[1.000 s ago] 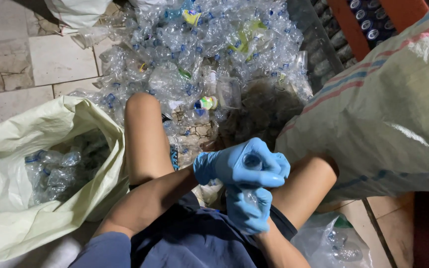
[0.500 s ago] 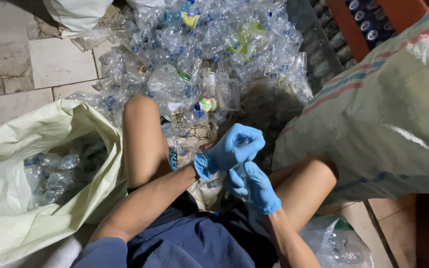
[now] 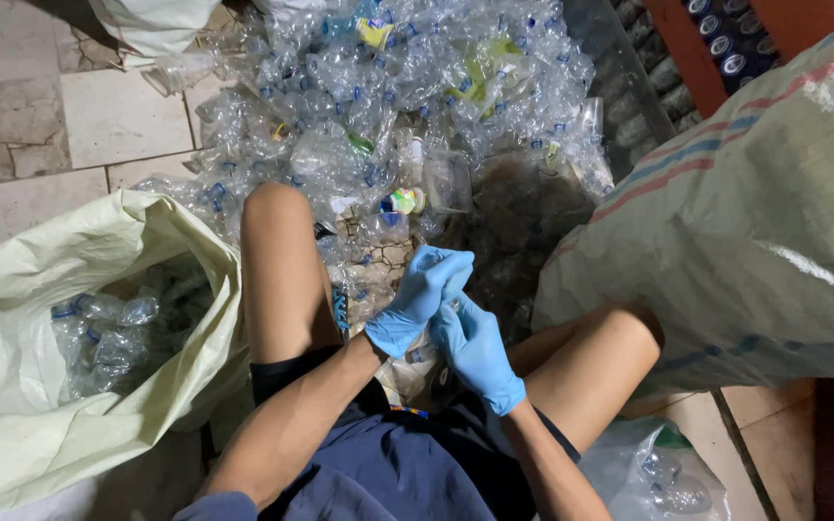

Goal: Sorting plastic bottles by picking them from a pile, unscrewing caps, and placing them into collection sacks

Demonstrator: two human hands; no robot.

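Note:
I sit with bare knees apart, and both hands wear blue gloves. My left hand (image 3: 419, 297) and my right hand (image 3: 478, 352) meet between my knees, closed around a crushed clear plastic bottle (image 3: 423, 349) that they mostly hide. The left hand's fingers curl over the top, and the right hand grips from below and to the right. Just beyond the hands a large heap of crushed clear bottles (image 3: 407, 106) with blue caps covers the floor.
An open pale green sack (image 3: 21, 405) holding several crushed bottles lies at my left knee. A big woven white sack (image 3: 745, 222) with red and blue stripes bulges at my right. A clear bag (image 3: 658, 473) lies by my right thigh. Tiled floor (image 3: 98, 116) shows at far left.
The hands were stacked together a second ago. They have since separated a little and shifted slightly left and forward, still working the bottle between my knees.

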